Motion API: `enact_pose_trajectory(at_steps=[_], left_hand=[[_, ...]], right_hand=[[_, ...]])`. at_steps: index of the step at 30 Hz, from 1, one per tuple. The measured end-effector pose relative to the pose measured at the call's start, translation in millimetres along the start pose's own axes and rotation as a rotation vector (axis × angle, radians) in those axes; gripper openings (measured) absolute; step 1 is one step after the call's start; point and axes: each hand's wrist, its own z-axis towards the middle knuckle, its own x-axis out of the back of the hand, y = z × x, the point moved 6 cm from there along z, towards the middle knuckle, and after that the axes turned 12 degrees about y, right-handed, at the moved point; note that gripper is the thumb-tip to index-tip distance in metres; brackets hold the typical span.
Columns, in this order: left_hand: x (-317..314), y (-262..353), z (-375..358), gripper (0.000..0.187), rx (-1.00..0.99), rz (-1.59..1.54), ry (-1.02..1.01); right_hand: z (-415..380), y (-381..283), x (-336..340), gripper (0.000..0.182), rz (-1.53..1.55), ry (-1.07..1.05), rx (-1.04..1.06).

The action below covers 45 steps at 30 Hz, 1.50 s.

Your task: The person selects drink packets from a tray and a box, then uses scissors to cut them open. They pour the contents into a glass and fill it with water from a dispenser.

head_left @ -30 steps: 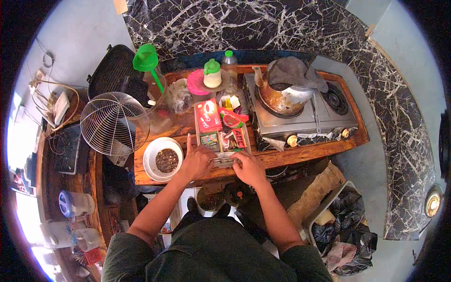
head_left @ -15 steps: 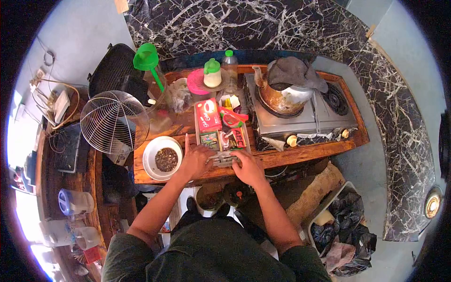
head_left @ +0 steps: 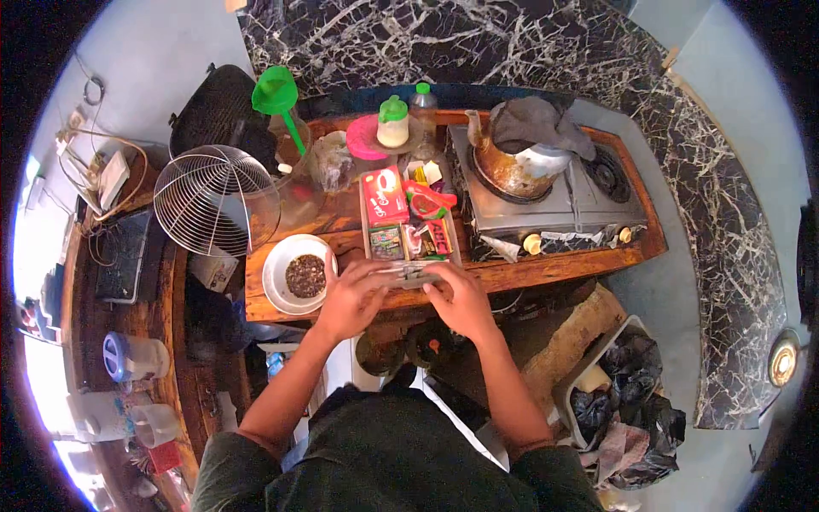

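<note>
A tray [head_left: 368, 224] on the wooden table holds a red box [head_left: 386, 195], a red and green packet [head_left: 429, 201], a dark green pack [head_left: 386, 242] and small sachets [head_left: 411, 270]. My left hand [head_left: 352, 294] is at the tray's near left corner, fingers apart, close to the sachets. At the near right corner is my right hand [head_left: 458, 296], thumb and fingers apart over the tray's edge. Neither hand visibly holds anything. Left of my left hand, a white bowl [head_left: 275, 271] contains dark bits.
A kettle [head_left: 514, 169] with a dark cloth stands on the stove [head_left: 546, 218] at the right. A wire basket [head_left: 209, 200] is at the left, near a green funnel [head_left: 275, 90]. Black bags [head_left: 636, 367] fill a bin at the lower right.
The view has shifted slightly. My hands remain at the tray's near edge, with my left fingers now more bent toward the sachets.
</note>
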Motion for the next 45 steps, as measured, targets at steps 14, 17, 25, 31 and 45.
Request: enact_pose_trajectory(at_steps=[14, 17, 25, 31, 45], left_hand=[[95.1, -39.8, -147.9, 0.018, 0.363, -0.318, 0.008], [106.6, -44.5, -179.5, 0.017, 0.439, -0.382, 0.052], [144.1, -13.8, -228.2, 0.015, 0.513, -0.480, 0.270], [141.8, 27.3, -268.7, 0.015, 0.667, -0.434, 0.414], [209.1, 136.3, -438.0, 0.016, 0.836, -0.266, 0.816]], right_hand=[[-86.9, -69.7, -77.0, 0.026, 0.220, -0.223, -0.288], [-99.2, -88.8, -106.2, 0.029, 0.272, -0.286, -0.272], [-129.5, -128.0, -130.4, 0.049, 0.479, -0.559, -0.220], [-157.9, -128.3, -124.1, 0.046, 0.559, -0.704, -0.200], [-304.0, -231.4, -192.9, 0.028, 0.467, -1.251, 0.042]])
